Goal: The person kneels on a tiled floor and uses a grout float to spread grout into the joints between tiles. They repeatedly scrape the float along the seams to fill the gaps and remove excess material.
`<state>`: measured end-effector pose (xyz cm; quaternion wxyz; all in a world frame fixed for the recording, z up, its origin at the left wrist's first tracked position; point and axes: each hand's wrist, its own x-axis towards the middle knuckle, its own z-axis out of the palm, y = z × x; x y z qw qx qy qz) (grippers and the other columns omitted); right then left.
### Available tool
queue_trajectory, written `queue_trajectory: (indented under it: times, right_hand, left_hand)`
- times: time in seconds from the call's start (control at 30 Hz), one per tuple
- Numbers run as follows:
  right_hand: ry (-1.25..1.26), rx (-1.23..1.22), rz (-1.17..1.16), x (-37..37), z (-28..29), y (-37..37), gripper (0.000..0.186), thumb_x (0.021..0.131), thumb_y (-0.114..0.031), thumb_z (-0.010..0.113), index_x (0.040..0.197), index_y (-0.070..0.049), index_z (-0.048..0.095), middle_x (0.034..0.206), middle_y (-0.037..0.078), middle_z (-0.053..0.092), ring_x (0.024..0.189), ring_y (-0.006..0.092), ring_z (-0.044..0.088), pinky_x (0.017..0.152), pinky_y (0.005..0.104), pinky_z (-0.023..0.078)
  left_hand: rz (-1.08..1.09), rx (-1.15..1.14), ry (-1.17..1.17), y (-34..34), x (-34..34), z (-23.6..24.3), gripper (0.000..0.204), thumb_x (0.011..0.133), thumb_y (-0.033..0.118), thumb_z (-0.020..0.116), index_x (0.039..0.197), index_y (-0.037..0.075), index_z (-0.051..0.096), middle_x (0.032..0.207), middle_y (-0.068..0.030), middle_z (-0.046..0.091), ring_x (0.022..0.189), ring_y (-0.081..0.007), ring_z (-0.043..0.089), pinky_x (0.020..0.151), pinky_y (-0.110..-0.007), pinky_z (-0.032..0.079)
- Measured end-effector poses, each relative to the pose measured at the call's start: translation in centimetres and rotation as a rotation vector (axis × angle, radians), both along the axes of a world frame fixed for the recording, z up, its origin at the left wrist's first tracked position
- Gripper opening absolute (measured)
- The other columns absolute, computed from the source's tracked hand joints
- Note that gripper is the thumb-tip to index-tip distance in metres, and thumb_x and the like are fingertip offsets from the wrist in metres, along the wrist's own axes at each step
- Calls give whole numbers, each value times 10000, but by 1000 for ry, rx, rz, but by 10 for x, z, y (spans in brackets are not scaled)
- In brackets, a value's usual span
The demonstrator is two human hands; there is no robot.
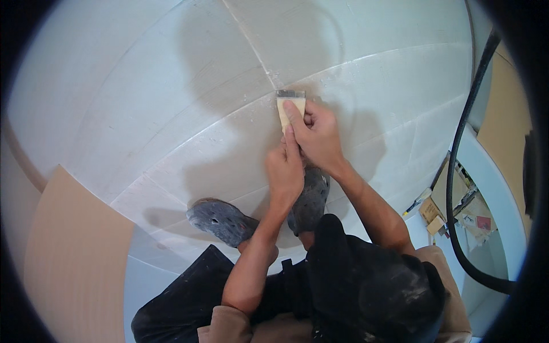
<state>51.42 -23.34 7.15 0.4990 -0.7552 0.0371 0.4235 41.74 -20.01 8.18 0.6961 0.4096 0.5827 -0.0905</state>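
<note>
A scraper (284, 116) with a short pale handle and a dark, flat metal blade is in my hands, its blade pointing away from me. My right hand (321, 136) grips the handle from the right, thumb laid along its face. Closed at the handle's near end is my left hand (285, 174), its fingers pressed against the right hand and the handle. The blade lies at or just above a seam in the pale tiled floor (229, 143), near where two seams meet. White specks are scattered along that line.
My feet in grey, dusty clogs (220, 220) are on the tiles just below my hands. A thick black hose (457, 171) curves down the right side. Beyond it lie a brush (417, 202) and a heap of cardboard scraps (457, 208). A beige panel (77, 257) stands at left.
</note>
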Motion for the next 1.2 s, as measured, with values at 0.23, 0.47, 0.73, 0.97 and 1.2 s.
queue_trajectory:
  times: [0.23,0.47,0.73,0.97,1.2]
  right_hand:
    - [-51,-14,68,3,-2,4,292,979,-206,640,842,49,679,574,27,606,529,29,490,446,271,386]
    - [-99,11,89,-2,-7,4,292,989,-202,626,854,52,677,559,24,591,534,20,483,444,274,384]
    - [-116,4,77,0,-10,4,296,991,-204,625,838,44,671,555,29,588,517,34,484,443,282,381]
    - [-304,-121,208,8,-8,20,339,996,-225,624,803,52,661,557,24,574,510,47,490,444,292,381]
    - [-232,-95,93,1,5,30,414,972,-283,644,725,50,639,538,34,539,550,42,474,469,292,387]
  left_hand:
    - [9,-35,-2,2,-1,-6,591,1079,409,438,793,-52,671,537,-42,531,495,-118,512,466,-330,398]
    - [41,5,-79,0,-5,-12,545,1090,415,417,757,26,604,606,30,489,487,-51,421,412,-240,292]
    - [-40,78,-44,3,-5,-19,595,1076,405,438,796,-67,667,558,-81,533,522,-129,502,496,-343,404]
    - [-40,32,9,20,10,-5,627,1073,441,428,739,-45,641,561,-38,529,482,-123,491,451,-319,371]
    - [72,-306,52,47,19,25,615,1071,484,402,640,65,533,541,23,444,438,-77,404,386,-277,278]
